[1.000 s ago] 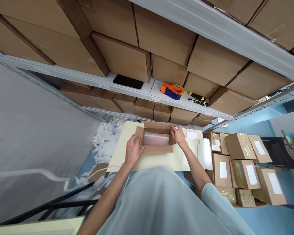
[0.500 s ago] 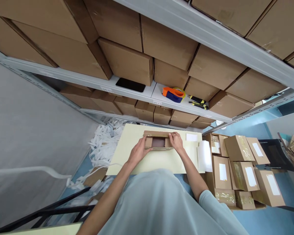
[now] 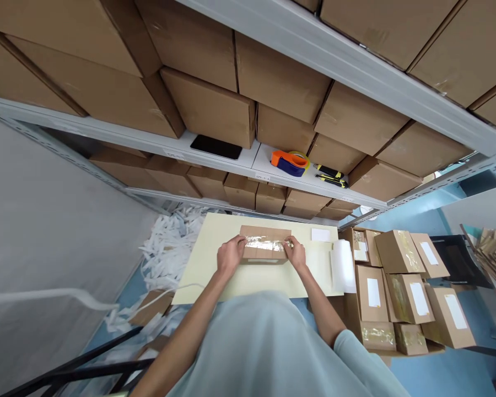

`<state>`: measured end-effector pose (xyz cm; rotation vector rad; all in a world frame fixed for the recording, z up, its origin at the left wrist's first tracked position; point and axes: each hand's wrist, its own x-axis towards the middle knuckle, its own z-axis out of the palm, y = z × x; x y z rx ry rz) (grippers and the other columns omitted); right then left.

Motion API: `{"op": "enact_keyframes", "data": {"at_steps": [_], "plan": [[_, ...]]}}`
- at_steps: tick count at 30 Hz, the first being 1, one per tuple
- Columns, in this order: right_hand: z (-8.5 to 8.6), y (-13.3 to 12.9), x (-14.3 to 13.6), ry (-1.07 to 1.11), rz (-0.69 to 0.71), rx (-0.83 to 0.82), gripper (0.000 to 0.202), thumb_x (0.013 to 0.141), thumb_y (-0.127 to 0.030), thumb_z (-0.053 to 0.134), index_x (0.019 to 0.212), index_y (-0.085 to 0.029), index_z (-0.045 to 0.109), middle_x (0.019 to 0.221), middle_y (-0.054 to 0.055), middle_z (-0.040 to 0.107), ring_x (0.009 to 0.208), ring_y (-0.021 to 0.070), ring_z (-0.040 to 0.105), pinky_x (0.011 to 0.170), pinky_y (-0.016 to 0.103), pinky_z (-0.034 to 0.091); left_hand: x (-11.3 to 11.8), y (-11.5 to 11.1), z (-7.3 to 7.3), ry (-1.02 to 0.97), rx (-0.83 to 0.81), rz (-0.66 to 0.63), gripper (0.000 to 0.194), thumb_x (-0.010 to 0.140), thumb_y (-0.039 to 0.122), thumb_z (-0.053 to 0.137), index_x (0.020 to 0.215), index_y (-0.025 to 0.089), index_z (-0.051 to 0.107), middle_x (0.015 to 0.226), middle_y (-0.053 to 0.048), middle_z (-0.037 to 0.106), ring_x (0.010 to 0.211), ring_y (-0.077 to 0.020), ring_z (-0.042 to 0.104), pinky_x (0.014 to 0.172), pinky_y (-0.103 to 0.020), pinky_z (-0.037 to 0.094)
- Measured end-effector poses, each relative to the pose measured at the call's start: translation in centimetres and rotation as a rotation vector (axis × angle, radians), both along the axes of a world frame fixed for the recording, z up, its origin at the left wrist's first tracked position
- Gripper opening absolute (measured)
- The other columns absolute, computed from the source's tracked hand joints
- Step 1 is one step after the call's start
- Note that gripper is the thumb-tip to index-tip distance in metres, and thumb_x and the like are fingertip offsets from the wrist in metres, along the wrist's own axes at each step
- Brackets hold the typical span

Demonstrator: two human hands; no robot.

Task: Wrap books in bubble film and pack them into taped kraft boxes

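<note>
A small cardboard box (image 3: 265, 232) lies on the pale yellow tabletop (image 3: 215, 275) in front of me, its top flaps folded down. Shiny clear packing tape (image 3: 264, 243) runs lengthwise over the top seam. My left hand (image 3: 230, 255) is closed at the box's left end, fingertips at the tape's end. At the opposite end, my right hand (image 3: 295, 252) pinches the upper edge, beside the other tape end. Whether the fingertips grip tape or only cardboard is too small to make out. The box's inside is hidden.
On the shelf ahead lie a black phone (image 3: 216, 146), an orange and blue tape dispenser (image 3: 290, 162) and yellow-black utility knives (image 3: 331, 176). A white paper roll (image 3: 343, 266) sits at the table's right edge. Taped boxes (image 3: 399, 251) are stacked right; shredded paper (image 3: 169, 242) is heaped left.
The box's top was open, showing a dark interior; now the flaps are down with tape across them. Both hands have shifted slightly lower, staying at the box's ends.
</note>
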<state>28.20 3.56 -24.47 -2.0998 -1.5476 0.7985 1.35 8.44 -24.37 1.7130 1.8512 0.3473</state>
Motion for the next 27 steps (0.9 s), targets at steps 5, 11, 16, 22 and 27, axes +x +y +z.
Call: {"op": "enact_keyframes", "data": {"at_steps": [5,11,16,22,27], "plan": [[-1.0,-3.6,-1.6,0.015,-0.039,-0.015,0.033,0.109,-0.048,0.053,0.122,-0.025,0.074,0.078,0.0,0.077,0.069,0.0247,0.071,0.07,0.028,0.049,-1.1,-2.5,-0.2,-0.003,0.008,-0.001,0.034,0.109,0.036,0.055,0.126,0.025,0.082,0.135,-0.01,0.082,0.115,-0.0325,0.081,0.095,-0.035,0.059],[-0.8,-3.6,-2.7,-0.103,0.044,-0.162,0.025,0.107,-0.035,0.064,0.128,-0.029,0.077,0.117,0.006,0.086,0.108,0.0286,0.082,0.09,0.031,0.055,-1.4,-3.4,-0.8,0.123,-0.01,-0.087,0.043,0.105,0.021,0.049,0.136,0.021,0.078,0.166,-0.014,0.061,0.134,-0.0365,0.073,0.1,-0.044,0.063],[4.1,2.6,-1.7,-0.277,0.227,-0.145,0.017,0.1,-0.027,0.074,0.112,-0.024,0.086,0.133,0.015,0.082,0.136,0.0347,0.073,0.107,0.039,0.056,0.5,0.6,0.8,0.162,0.152,-0.18,0.036,0.086,0.012,0.063,0.116,0.017,0.084,0.173,-0.021,0.051,0.164,-0.0464,0.042,0.128,-0.064,0.045],[18.0,17.7,-1.1,-0.566,0.257,0.39,0.046,0.109,-0.029,0.06,0.151,-0.012,0.067,0.152,0.024,0.069,0.141,0.0353,0.065,0.122,0.047,0.047,6.4,9.3,10.4,-0.07,0.601,-0.245,0.037,0.092,0.014,0.064,0.123,0.019,0.083,0.169,-0.021,0.056,0.161,-0.0439,0.048,0.128,-0.066,0.046],[23.3,25.4,-2.0,-0.729,0.254,0.117,0.053,0.105,-0.028,0.066,0.153,-0.006,0.061,0.15,0.027,0.069,0.142,0.0357,0.065,0.12,0.045,0.047,8.3,11.2,16.7,-0.102,0.8,-0.246,0.037,0.097,0.013,0.059,0.125,0.018,0.083,0.161,-0.02,0.064,0.157,-0.043,0.053,0.127,-0.062,0.049]]}}
